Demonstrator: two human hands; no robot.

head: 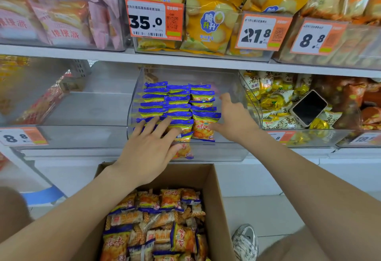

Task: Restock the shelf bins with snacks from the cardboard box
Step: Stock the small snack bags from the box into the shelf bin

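Head view, hands first: we find the left hand [148,143] flat and spread, fingers straight, resting on the front rows of snack packets [177,104] inside the clear bin [222,151]; it grips nothing. The right hand [233,120] is likewise open, set against the right flank of those rows within the same bin, thumb touching the foremost packet and fingers extended toward the back; we see nothing held. The packets stand in three neat columns filling the left and middle of the bin, with bare space to their right. Directly below the bin sits the cardboard box [214,194], open, with many loose packets [165,230] of the same kind heaped in it. We judge these packets light, soft and air-puffed, with slick film and brittle contents. They should be taken by the crimped edges or in a loose handful, not squeezed, and a standing row may topple unless steadied from the side. In the bin to the right a phone [309,107] lies on yellow packets. Above the bin runs a white shelf board [185,60] carrying fuller bins with orange price tags [153,18]. Below the bin, beside the box, we note pale floor [257,209] tiles and a shoe [245,240].
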